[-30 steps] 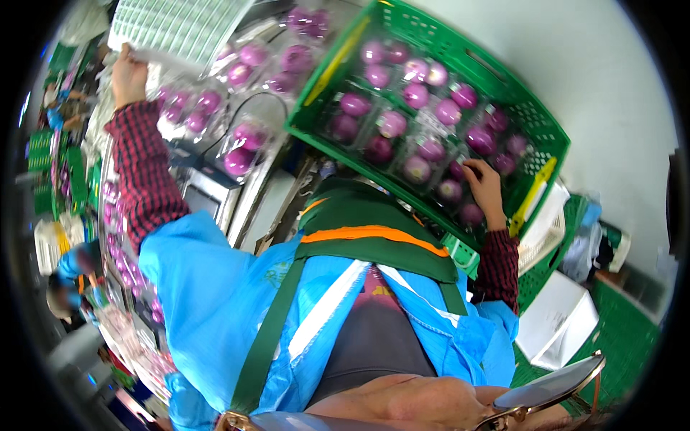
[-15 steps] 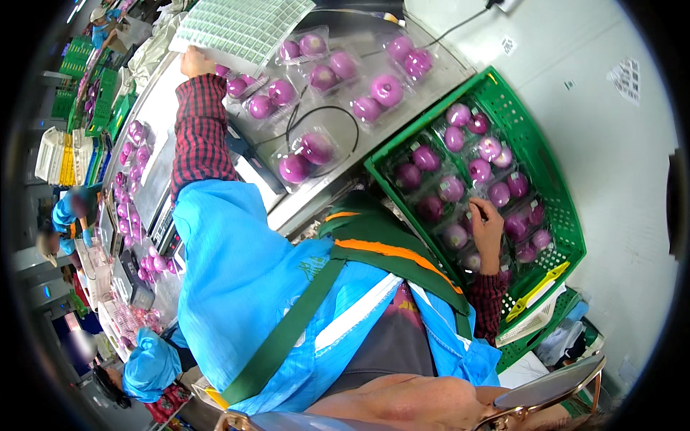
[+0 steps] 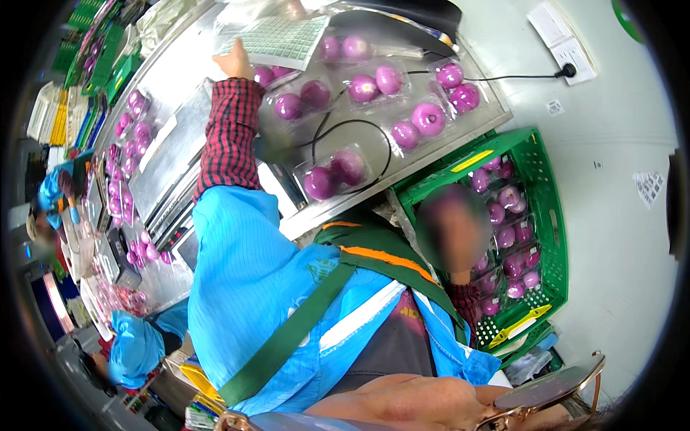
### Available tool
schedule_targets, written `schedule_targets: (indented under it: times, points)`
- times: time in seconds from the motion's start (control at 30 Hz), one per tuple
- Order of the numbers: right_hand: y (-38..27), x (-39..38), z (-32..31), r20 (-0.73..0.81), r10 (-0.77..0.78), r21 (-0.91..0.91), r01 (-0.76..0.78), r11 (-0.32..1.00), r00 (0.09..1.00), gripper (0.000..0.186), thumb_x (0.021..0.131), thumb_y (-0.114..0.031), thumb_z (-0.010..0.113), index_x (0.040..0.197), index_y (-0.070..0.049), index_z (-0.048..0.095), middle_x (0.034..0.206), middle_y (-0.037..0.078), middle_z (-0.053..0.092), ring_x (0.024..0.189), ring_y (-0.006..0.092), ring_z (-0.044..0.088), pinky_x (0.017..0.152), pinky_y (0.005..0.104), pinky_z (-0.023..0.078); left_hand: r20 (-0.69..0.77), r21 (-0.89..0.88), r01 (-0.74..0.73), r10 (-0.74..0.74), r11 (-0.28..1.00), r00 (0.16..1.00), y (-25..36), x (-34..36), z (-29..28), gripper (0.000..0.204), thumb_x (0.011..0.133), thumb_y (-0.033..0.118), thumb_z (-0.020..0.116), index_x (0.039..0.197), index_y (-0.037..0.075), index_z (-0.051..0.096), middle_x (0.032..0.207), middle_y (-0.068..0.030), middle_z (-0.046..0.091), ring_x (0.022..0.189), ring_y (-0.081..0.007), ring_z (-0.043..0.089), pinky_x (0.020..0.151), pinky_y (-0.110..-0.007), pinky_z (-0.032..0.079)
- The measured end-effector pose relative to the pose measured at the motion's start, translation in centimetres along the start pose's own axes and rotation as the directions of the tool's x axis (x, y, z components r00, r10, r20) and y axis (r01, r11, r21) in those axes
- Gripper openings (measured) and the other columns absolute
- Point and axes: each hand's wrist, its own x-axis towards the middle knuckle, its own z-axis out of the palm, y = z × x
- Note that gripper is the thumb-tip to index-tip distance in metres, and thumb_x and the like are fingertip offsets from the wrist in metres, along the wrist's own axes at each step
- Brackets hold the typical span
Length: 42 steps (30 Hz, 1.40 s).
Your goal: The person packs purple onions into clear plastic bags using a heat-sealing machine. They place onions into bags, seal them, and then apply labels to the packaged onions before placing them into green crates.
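My left hand (image 3: 233,59) is at the near left edge of a pale sheet of green-printed labels (image 3: 280,39), gripping it over the table (image 3: 417,165). Clear packs of two purple onions (image 3: 426,118) lie around it, and another pack (image 3: 334,174) sits by a looped black cable (image 3: 388,154). My right hand (image 3: 456,233) is over the left side of a green crate (image 3: 550,205) holding several packed onions (image 3: 512,262). That hand is blurred, so its fingers and anything in them cannot be made out.
A scale-like machine (image 3: 284,190) and metal trays (image 3: 169,161) with more onions stand to the left. Co-workers in blue (image 3: 136,345) work along that side, near stacked crates (image 3: 54,111). A wall with a plug (image 3: 566,70) is at the right.
My left hand has moved right with the label sheet, which now lies lower among the packs. The view has shifted, showing more table. My right hand stays over the crate, now blurred.
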Motion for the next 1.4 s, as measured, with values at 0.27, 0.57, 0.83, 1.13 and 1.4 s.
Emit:
schedule_targets:
  times: [0.27,0.57,0.83,1.13,1.4]
  points:
    - [-4.0,-1.1,6.2,0.289,-0.201,0.411,0.068,0.909,0.936,0.011,0.082,0.004,0.061,0.082,-0.001,0.051,0.086,0.008,0.06,0.078,0.0113,0.055,0.072,0.0246,0.046,0.813,0.157,-0.287,0.041,0.945,0.581,-0.1,-16.6,-15.6,0.026,0.085,0.012,0.062,0.109,0.002,0.062,0.103,-0.0064,0.065,0.09,-0.017,0.061,0.081,-0.03,0.049]
    - [-2.8,-5.3,10.1,0.289,-0.305,0.245,0.238,0.94,0.907,0.014,0.096,-0.012,0.051,0.093,0.0,0.057,0.09,0.007,0.062,0.073,0.0119,0.057,0.066,0.0247,0.046,0.393,0.363,0.542,-0.652,0.758,0.648,-6.7,-34.5,-36.7,0.038,0.089,0.018,0.064,0.122,0.0,0.056,0.108,-0.0057,0.064,0.097,-0.0135,0.059,0.084,-0.029,0.049]
    - [-3.7,-8.4,15.0,0.492,-0.076,0.301,-0.088,0.95,0.867,0.017,0.097,-0.013,0.051,0.101,0.0,0.061,0.085,0.005,0.063,0.071,0.009,0.055,0.065,0.0231,0.045,0.421,0.299,0.371,-0.47,0.879,0.776,-7.0,-32.6,-41.4,0.039,0.089,0.018,0.064,0.122,0.0,0.056,0.109,-0.0073,0.064,0.1,-0.0133,0.059,0.086,-0.028,0.049]
    - [-13.2,-12.0,31.3,0.76,-0.098,0.254,-0.155,0.955,0.643,0.016,0.095,-0.012,0.054,0.1,0.001,0.063,0.083,0.006,0.064,0.069,0.0089,0.057,0.065,0.0221,0.047,-0.017,-0.041,0.367,-0.367,0.929,0.93,-3.9,-21.5,-53.9,0.026,0.088,0.014,0.064,0.111,0.002,0.063,0.091,-0.002,0.065,0.079,-0.0089,0.058,0.069,-0.024,0.048]
    - [-34.9,-12.0,52.7,0.906,-0.397,0.35,0.264,0.899,0.149,0.014,0.09,-0.007,0.058,0.099,0.003,0.063,0.08,0.007,0.065,0.076,0.0107,0.061,0.068,0.0239,0.048,-0.389,-0.127,0.186,-0.222,0.974,0.894,-2.5,-6.7,-68.5,0.045,0.087,0.015,0.065,0.126,-0.002,0.052,0.115,-0.0096,0.059,0.091,-0.0146,0.058,0.074,-0.028,0.049]
